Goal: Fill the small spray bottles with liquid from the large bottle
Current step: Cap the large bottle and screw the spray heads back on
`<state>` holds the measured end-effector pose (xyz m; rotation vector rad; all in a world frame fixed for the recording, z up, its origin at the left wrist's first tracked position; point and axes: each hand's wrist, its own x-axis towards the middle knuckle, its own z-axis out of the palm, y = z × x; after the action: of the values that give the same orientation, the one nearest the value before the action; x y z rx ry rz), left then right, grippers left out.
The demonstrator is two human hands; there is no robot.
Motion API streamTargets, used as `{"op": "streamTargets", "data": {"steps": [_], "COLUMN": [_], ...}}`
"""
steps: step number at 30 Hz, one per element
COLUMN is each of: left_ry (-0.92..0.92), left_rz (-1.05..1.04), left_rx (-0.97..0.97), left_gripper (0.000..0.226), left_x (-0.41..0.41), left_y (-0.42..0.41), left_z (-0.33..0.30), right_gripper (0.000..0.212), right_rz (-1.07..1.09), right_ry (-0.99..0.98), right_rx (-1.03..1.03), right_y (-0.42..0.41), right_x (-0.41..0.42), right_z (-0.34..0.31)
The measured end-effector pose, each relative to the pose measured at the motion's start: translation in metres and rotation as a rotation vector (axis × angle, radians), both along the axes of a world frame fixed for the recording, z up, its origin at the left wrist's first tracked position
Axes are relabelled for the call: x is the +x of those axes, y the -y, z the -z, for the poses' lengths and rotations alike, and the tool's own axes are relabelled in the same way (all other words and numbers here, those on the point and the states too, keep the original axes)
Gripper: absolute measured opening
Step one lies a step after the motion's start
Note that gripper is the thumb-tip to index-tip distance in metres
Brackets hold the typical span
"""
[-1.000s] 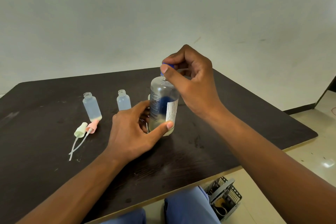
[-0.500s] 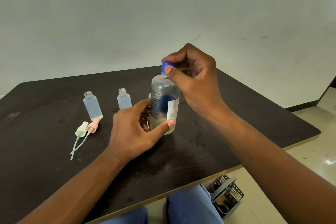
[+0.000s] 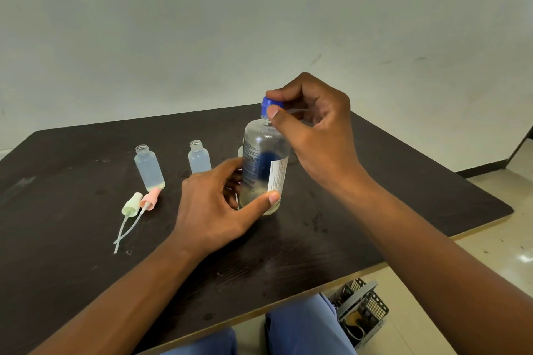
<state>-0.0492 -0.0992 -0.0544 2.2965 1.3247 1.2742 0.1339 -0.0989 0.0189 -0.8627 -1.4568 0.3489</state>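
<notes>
The left hand point(image 3: 219, 204) reaches in low over the counter point(image 3: 403, 196) and grips the base of the upright large bottle point(image 3: 264, 167), thumb across the front. The right hand point(image 3: 314, 130) arches over from the right, fingers curled, pinching the blue cap point(image 3: 269, 103). Two small bottles point(image 3: 149, 167) stand uncapped to the left, near two spray tops point(image 3: 141, 202).

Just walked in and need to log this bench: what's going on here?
A person's left hand steadies the large bottle upright on the dark table, while the right hand pinches its blue cap. Two small bottles stand uncapped beside it, with their pink and green spray heads lying nearby.
</notes>
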Motion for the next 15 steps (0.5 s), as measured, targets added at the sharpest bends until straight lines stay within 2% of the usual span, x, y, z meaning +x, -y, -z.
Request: {"op": "streamTargets", "data": {"steps": [6,10,15], "left_ry": [-0.004,0.055,0.124], "left_rz": [0.023,0.022,0.055], "left_rx": [0.009,0.023,0.025], "left_gripper": [0.077,0.071,0.062], "left_x": [0.001,0.002,0.003], "left_y": [0.000,0.000,0.001], "left_z": [0.000,-0.002,-0.003], "right_gripper": [0.018,0.022,0.062], "right_rz": [0.033,-0.001,-0.012], "right_ry": [0.018,0.044,0.143], "right_rx": [-0.044,-0.087,-0.157], "right_y": [0.001,0.009,0.021], "right_x": [-0.001,0.001,0.014], "right_z": [-0.003,-0.004,0.012]}}
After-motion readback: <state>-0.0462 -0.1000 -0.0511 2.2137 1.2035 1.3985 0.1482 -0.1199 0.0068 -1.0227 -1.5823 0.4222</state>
